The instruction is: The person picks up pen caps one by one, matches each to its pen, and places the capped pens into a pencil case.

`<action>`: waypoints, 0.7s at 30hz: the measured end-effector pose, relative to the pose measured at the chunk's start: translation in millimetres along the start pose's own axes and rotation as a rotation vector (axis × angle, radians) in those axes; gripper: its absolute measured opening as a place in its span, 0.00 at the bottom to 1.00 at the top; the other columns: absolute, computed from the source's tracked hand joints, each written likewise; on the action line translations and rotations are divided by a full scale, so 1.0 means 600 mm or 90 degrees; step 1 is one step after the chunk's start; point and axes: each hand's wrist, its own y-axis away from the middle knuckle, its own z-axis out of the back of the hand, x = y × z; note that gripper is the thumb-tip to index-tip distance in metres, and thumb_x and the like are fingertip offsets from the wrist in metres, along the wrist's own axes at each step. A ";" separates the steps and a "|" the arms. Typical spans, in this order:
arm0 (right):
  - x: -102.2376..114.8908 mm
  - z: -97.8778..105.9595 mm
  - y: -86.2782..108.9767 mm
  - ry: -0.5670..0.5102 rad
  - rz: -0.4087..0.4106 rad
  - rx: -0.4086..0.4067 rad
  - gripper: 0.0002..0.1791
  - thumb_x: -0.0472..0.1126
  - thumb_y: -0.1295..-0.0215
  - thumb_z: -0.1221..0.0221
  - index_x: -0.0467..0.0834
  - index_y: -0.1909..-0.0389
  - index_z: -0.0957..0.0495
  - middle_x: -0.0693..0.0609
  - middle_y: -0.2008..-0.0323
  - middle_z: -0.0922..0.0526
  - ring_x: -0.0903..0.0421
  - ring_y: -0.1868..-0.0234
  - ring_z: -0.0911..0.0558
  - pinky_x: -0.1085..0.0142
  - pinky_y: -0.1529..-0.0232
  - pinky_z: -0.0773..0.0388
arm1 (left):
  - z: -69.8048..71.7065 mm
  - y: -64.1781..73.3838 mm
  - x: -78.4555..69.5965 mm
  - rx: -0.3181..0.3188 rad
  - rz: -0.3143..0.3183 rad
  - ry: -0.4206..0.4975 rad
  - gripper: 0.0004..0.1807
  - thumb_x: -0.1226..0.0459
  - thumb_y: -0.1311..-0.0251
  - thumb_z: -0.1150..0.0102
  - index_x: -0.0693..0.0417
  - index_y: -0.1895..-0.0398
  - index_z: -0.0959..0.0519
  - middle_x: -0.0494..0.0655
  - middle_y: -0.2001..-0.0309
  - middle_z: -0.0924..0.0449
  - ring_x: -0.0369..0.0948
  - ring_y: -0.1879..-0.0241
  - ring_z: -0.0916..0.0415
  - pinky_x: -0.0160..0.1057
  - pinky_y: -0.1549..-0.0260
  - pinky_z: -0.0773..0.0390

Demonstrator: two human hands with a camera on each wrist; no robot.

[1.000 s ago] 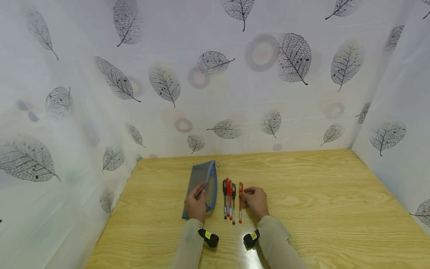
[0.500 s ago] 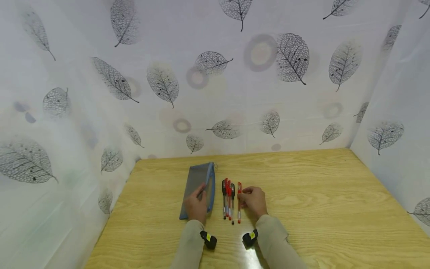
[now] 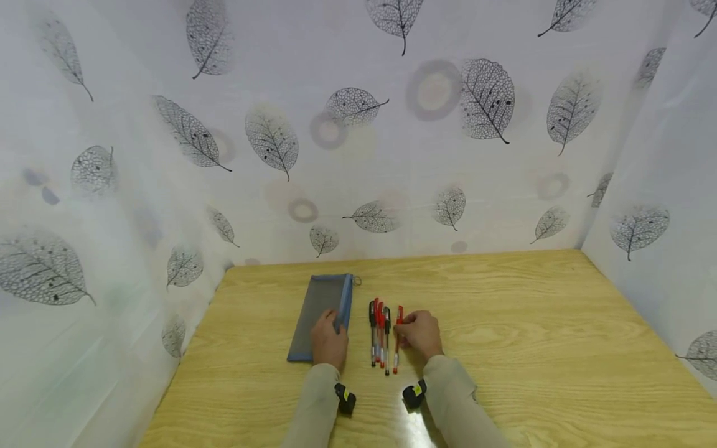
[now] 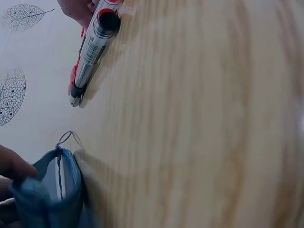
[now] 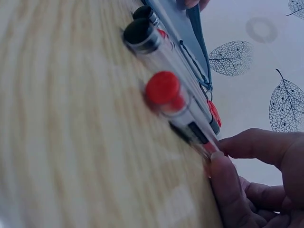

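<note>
A blue mesh zip pouch lies at the left of the pens. My left hand grips its right side; in the left wrist view the fingers curl over the rim of the pouch, whose mouth gapes. My right hand pinches a red gel pen between thumb and fingers near its cap. The red end of that pen faces the right wrist camera. Just left of it lies a row of several black and red gel pens, with caps pointing away.
All of this rests on a wood-grain table. A white curtain printed with leaves rises behind the table and along both sides. A small ring hangs from the pouch's far corner.
The left hand has turned the pouch, which shifted left and now lies flatter with its opening less visible from above. The pinched red pen has tilted slightly, its lower end swinging left.
</note>
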 end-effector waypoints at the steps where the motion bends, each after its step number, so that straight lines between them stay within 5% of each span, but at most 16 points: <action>1: 0.001 0.000 0.000 0.004 -0.004 0.001 0.11 0.32 0.46 0.34 0.31 0.65 0.22 0.44 0.74 0.18 0.58 0.84 0.20 0.65 0.79 0.21 | 0.001 -0.001 0.001 0.003 0.002 -0.008 0.16 0.74 0.41 0.43 0.72 0.49 0.22 0.61 0.42 0.25 0.58 0.41 0.29 0.53 0.44 0.28; 12: -0.005 -0.003 -0.001 0.000 0.007 -0.010 0.09 0.35 0.42 0.36 0.32 0.66 0.21 0.45 0.76 0.18 0.57 0.82 0.20 0.65 0.78 0.20 | 0.006 -0.002 0.008 -0.047 0.016 0.027 0.10 0.73 0.39 0.44 0.69 0.58 0.17 0.64 0.53 0.19 0.58 0.46 0.25 0.54 0.47 0.25; 21: -0.012 0.002 0.001 -0.163 0.032 0.001 0.09 0.32 0.41 0.39 0.29 0.63 0.23 0.44 0.77 0.16 0.52 0.81 0.17 0.61 0.79 0.18 | 0.009 0.002 0.015 -0.079 0.053 0.097 0.11 0.70 0.38 0.43 0.66 0.54 0.17 0.63 0.53 0.18 0.57 0.50 0.21 0.54 0.51 0.24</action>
